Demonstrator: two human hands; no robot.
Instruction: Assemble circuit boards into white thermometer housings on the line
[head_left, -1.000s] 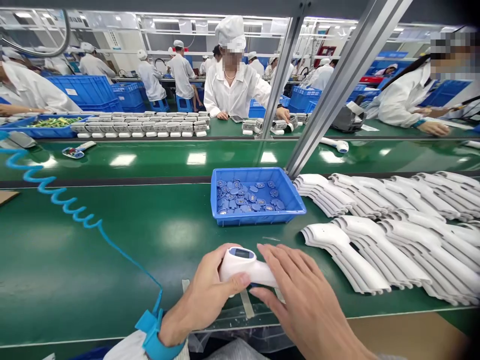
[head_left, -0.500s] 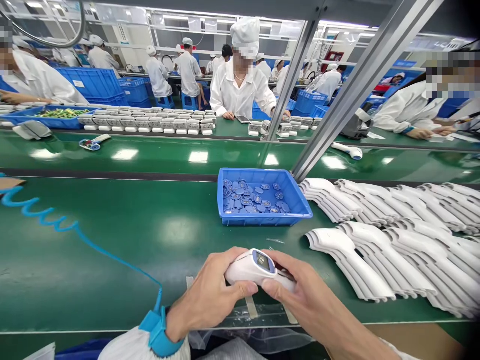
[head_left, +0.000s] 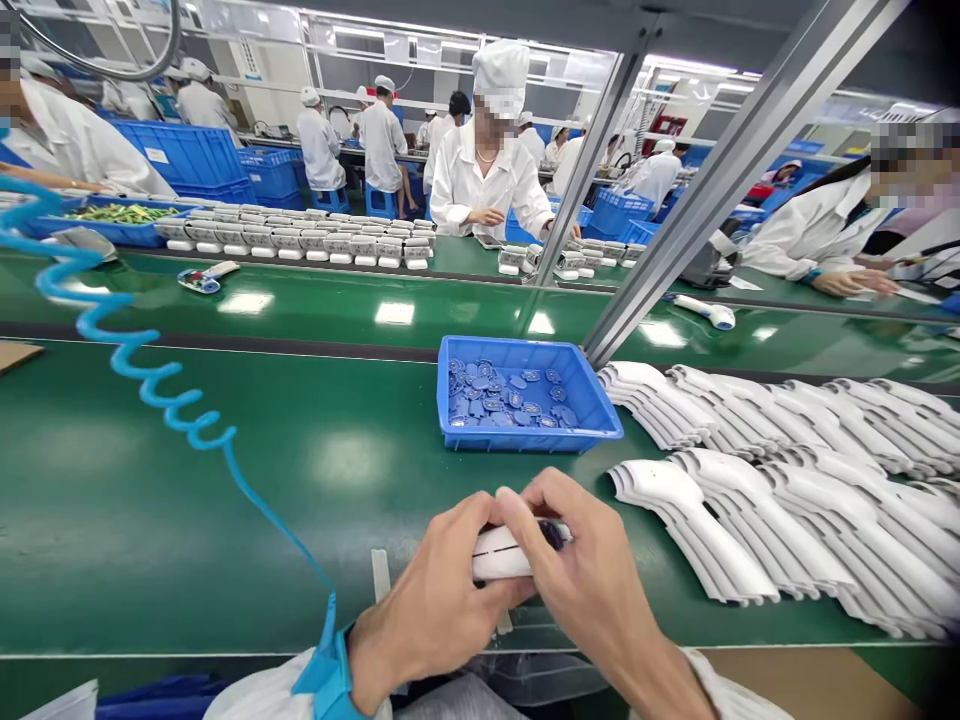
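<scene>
A white infrared thermometer (head_left: 499,556) is held between both hands above the near edge of the green bench. My left hand (head_left: 439,590) wraps around its left end, thumb underneath. My right hand (head_left: 585,565) grips its other side, with the thumb and bent fingers over the top. The dark end of the thermometer shows beside the right fingers; its screen is hidden. Just beyond the hands stands a blue tray (head_left: 532,438) containing many small blue plastic parts (head_left: 487,390). A blue wrist strap (head_left: 330,675) circles my left wrist.
A coiled blue cord (head_left: 154,385) runs from the strap to the upper left. Nested white handle shells (head_left: 697,545) lie in rows at right. A slanted metal post (head_left: 720,200) rises behind the tray. Co-workers in white, one a person (head_left: 491,180) facing me, sit beyond the conveyor (head_left: 322,310).
The thermometer has been turned so its blue-framed screen no longer shows. My right hand has shifted up and over it, thumb now on top. The cord at left has swung closer.
</scene>
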